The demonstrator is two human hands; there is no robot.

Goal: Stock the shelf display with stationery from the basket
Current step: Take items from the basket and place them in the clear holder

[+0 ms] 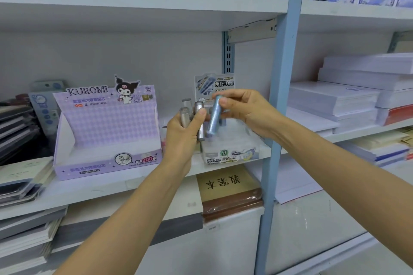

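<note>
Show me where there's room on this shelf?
The Kuromi box looks bare inside, and the shelf strip before it is free. The small box is crowded: the left hand holds grey tubes and the right hand a blue tube by it. Notebooks fill the left end.

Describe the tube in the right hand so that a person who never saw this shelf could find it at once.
On the middle shelf, right of the purple Kuromi box, a small display box stands beside the blue post. Over it the right hand pinches one tube. It is the only pale blue one; the left hand holds silver-grey tubes.
</note>
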